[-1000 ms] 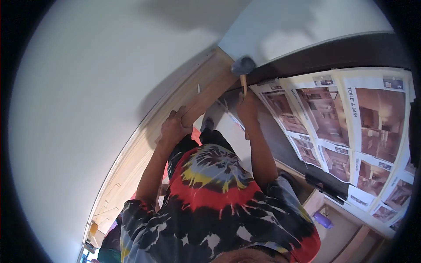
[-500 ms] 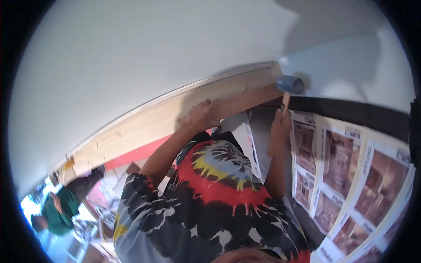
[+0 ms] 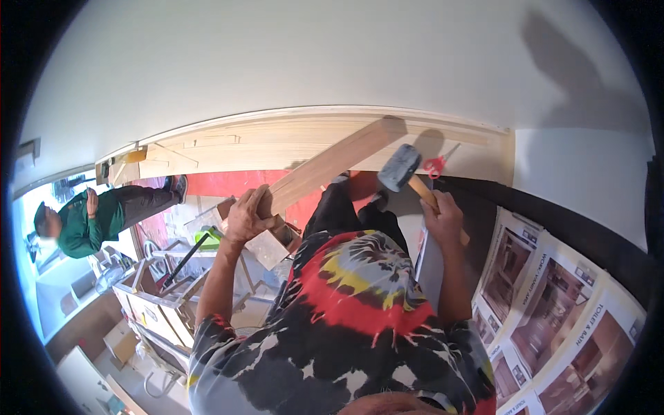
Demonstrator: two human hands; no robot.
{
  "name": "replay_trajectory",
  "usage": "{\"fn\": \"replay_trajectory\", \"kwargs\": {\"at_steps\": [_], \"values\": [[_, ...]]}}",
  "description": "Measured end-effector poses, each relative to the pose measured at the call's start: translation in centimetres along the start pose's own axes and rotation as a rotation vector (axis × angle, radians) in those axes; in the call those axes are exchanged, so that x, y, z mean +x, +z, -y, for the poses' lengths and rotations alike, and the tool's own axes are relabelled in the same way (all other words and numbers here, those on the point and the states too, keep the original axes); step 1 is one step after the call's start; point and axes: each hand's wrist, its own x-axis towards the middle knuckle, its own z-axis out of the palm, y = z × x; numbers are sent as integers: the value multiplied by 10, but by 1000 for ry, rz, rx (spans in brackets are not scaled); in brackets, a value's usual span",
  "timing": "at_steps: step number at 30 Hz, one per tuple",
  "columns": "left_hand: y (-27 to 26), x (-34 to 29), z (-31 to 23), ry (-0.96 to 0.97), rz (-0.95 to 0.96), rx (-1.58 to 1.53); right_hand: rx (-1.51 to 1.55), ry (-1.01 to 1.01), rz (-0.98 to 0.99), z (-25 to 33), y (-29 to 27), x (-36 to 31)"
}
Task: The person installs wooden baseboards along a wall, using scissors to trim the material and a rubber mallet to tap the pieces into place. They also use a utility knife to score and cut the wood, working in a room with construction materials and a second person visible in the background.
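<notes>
My left hand is closed around the near end of a flat wooden board, which slants up to the right over a long light-wood ledge. In my right hand is the wooden handle of a rubber mallet. Its dark grey head points up and to the left, apart from the board. A pair of red-handled scissors lies on the ledge just right of the mallet head.
A white wall rises behind the ledge. Printed picture sheets hang at the right. Wooden frames and a small wooden box stand at lower left. A person in a green top is at the far left.
The board has swung away from the right corner and now slants, held at its near end. The mallet has drawn back left from the corner. My view has turned, bringing the scissors into sight.
</notes>
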Motion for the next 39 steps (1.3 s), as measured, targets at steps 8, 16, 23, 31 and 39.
{"fn": "replay_trajectory", "kwargs": {"at_steps": [8, 16, 23, 31, 39], "values": [[-30, 34, 81, 271, 102, 16, -63, -358, 5, 73, 65, 58], [-16, 92, 136, 323, 158, -38, -152, -366, 295, 143, 118, 87], [-38, 114, 157, 270, 153, -2, -112, -539, 97, 153, 160, 124], [-18, 101, 161, 281, -5, 72, -152, -471, 77, 158, 196, 158], [-6, 73, 137, 71, -210, -108, 23, -217, -264, 163, 168, 92]]}}
